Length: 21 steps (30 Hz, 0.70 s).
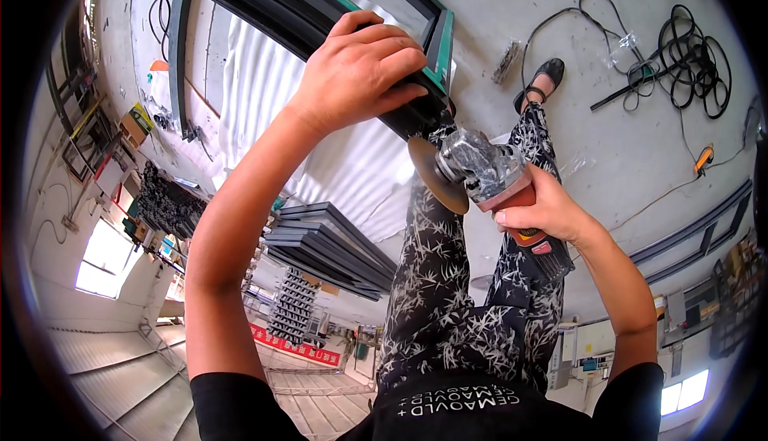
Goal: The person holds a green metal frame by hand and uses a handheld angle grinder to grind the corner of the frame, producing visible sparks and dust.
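Note:
My right hand [548, 211] is wrapped round the orange-red body of an angle grinder [488, 171], which has a worn grey metal head. Its round disc [437, 175] faces left, just below the near end of a dark window or door frame [264, 9]. Whether the disc touches the frame I cannot tell. Over that frame's corner end lies my left hand [364, 69], its fingers curled round the dark profile and the thumb on the near side. A green strip [442, 53] runs along the frame's edge.
White corrugated sheeting [336, 177] lies beneath the frame. Dark profiles [328, 245] are stacked nearby. A coiled black cable or strip [692, 65] lies on the floor at right, near an orange-handled tool [704, 159]. Another dark frame [696, 237] lies at far right.

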### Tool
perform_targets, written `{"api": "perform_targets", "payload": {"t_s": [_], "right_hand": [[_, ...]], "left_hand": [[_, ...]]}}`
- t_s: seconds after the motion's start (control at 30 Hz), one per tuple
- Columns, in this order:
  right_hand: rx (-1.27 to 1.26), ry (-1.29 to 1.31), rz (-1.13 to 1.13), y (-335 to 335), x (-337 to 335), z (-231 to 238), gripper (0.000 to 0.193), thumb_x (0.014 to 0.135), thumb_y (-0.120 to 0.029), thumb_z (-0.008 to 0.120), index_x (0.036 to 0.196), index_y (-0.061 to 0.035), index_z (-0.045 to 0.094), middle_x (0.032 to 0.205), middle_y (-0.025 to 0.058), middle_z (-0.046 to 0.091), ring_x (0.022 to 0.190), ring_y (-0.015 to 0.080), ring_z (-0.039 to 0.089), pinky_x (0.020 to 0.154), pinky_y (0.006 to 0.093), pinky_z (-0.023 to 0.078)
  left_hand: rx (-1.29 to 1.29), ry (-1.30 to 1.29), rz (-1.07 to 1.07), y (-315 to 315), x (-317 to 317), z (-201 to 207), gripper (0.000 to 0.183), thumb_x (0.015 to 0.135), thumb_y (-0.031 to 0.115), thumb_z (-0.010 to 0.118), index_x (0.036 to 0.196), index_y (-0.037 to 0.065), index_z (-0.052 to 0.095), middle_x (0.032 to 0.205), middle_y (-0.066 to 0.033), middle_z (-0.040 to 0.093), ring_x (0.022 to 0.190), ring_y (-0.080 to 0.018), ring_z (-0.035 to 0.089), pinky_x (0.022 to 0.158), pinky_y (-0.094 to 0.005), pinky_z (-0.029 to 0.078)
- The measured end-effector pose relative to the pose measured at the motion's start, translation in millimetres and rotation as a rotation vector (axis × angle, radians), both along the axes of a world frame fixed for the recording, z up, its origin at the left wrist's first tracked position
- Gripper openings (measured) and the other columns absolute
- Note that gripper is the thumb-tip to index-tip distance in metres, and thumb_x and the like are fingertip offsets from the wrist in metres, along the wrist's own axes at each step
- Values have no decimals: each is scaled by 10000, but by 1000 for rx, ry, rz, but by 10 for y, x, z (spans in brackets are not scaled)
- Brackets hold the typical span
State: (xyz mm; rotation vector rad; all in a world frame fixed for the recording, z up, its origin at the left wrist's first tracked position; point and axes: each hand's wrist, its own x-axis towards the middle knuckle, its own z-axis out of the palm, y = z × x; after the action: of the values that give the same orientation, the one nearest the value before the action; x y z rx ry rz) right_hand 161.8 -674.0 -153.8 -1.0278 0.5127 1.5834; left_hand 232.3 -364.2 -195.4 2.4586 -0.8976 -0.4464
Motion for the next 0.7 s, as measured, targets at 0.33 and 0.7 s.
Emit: {"api": "perform_targets", "payload": {"t_s": [0.33, 0.7], "right_hand": [[2, 75, -21, -2, 40, 11, 572, 707, -190, 784, 1150, 53, 515, 965, 86, 650, 840, 132, 638, 793, 289, 515], [6, 2, -47, -24, 33, 28, 584, 699, -217, 801, 1156, 34, 537, 1004, 71, 646, 900, 128, 612, 848, 285, 492]], "left_hand": [[8, 9, 5, -21, 15, -16, 288, 752, 295, 747, 958, 161, 598, 1013, 5, 671, 1027, -182, 616, 1015, -374, 390], [12, 14, 4, -62, 47, 1, 252, 769, 249, 764, 924, 147, 593, 1053, 6, 691, 1037, -186, 630, 998, -376, 406]]}}
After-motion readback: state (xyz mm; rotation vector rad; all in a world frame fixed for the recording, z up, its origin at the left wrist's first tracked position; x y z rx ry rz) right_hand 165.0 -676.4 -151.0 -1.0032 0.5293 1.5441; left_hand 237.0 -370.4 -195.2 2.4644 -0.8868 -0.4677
